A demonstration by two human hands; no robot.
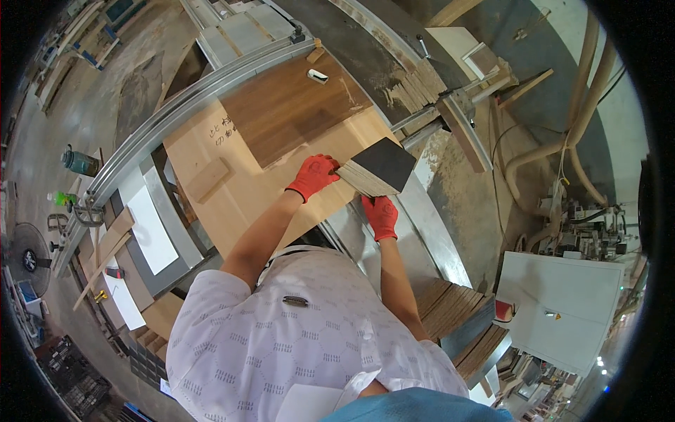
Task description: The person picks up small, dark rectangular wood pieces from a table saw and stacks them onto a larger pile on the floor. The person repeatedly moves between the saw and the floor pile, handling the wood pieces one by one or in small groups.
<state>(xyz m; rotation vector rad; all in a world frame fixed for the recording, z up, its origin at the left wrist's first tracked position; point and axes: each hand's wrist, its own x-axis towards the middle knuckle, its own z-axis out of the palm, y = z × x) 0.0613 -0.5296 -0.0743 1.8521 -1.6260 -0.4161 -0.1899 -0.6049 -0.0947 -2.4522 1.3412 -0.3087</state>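
Between my hands is a stack of small boards (383, 163) with a dark top face and pale layered edges, over the right end of a light wooden panel (246, 204). My left hand (313, 176), in a red glove, closes on the stack's left corner. My right hand (380, 216), also in a red glove, holds the near edge from below, its fingertips partly hidden by the boards. A brown wood-grain sheet (281, 105) lies on the panel beyond my left hand. To the left rests a small flat wood piece (209, 179).
A metal rail (151, 133) curves along the bench's left side. Beside my right elbow stand stacked boards (450, 309). A white cabinet (555, 302) is at the right, below hanging hoses (583, 105). A green-blue jug (81, 163) stands at far left.
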